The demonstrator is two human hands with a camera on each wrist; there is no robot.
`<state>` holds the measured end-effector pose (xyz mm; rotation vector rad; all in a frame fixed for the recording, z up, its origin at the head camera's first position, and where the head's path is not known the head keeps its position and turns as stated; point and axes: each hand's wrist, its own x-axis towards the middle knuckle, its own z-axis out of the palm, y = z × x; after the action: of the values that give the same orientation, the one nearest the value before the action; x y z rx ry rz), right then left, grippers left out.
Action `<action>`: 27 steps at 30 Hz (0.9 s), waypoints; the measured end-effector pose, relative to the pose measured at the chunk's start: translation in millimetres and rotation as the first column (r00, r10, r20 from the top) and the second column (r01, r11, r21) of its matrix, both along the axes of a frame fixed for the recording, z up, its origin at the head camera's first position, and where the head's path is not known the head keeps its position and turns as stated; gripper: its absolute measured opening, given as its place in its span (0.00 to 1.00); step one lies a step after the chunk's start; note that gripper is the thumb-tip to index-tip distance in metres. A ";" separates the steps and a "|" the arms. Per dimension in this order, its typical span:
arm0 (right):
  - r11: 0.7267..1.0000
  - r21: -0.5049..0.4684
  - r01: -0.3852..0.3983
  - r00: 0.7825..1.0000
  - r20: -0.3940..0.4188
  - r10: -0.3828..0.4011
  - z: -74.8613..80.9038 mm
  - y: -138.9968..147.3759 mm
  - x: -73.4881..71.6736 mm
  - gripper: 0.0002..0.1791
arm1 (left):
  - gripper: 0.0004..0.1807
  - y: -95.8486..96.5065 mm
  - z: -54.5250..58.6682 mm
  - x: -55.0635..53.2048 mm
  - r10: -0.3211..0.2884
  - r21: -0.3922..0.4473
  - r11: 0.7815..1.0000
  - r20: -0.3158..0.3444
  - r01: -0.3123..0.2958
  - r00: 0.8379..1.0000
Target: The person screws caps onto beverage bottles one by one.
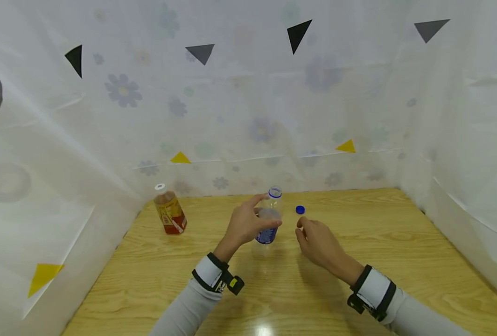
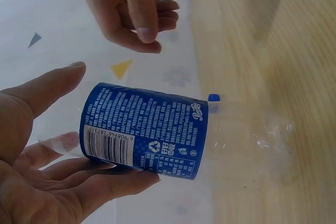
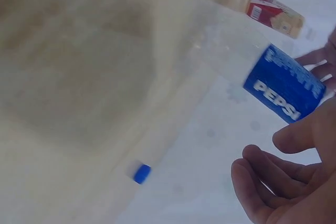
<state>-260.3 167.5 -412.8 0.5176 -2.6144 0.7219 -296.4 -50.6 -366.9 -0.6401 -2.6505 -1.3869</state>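
A clear plastic Pepsi bottle (image 1: 275,201) with a blue label (image 2: 142,129) stands upright and uncapped on the table. My left hand (image 1: 247,223) holds it from the left, thumb on the near side and fingers curving round behind. In the left wrist view those fingers (image 2: 113,187) lie along the label's edge. Just right of the bottle, my right hand (image 1: 317,242) hovers with loosely curled fingers and nothing in them. The blue cap (image 1: 300,209) lies on the table beyond that hand's fingertips, apart from them; the right wrist view shows the cap (image 3: 142,173) too.
A second bottle (image 1: 170,213), with a white cap, a yellow-red label and amber liquid, stands at the table's back left. Pale flowered sheeting (image 1: 248,116) with black, grey and yellow triangles encloses the wooden table (image 1: 147,280) at the back and sides.
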 end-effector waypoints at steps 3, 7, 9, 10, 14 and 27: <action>1.000 -0.004 0.002 0.998 -0.056 -0.002 17.7 -1.0 -7.1 0.08 | 0.43 -1.9 -1.4 -1.0 0.000 0.000 1.000 0.001 0.000 1.000; 0.999 -0.030 0.044 0.993 -0.110 -0.047 47.8 1.1 -25.9 0.12 | 0.43 -2.2 -1.3 -2.2 -0.003 -0.002 1.000 0.001 0.003 1.000; 0.996 -0.047 0.074 0.989 -0.125 -0.079 61.7 2.9 -39.7 0.15 | 0.43 -2.2 -0.4 -2.3 -0.003 0.000 1.000 0.006 0.003 1.000; 0.995 -0.051 0.091 0.986 -0.132 -0.097 67.2 3.8 -47.9 0.16 | 0.43 -2.2 -0.1 -2.4 -0.002 0.002 1.000 0.008 0.002 1.000; 0.987 -0.063 0.145 0.977 -0.148 -0.153 79.5 9.2 -80.8 0.20 | 0.42 -2.9 0.7 -2.4 0.005 0.010 1.000 0.017 -0.005 1.000; 0.962 0.040 0.271 0.958 0.092 -0.273 7.1 18.6 -131.3 0.26 | 0.40 -1.8 -0.3 -3.2 0.004 0.025 1.000 0.035 -0.004 0.999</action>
<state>-391.6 186.1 -405.7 0.1258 -2.7134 0.6352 -299.7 -52.4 -367.2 -0.6130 -2.6552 -1.4414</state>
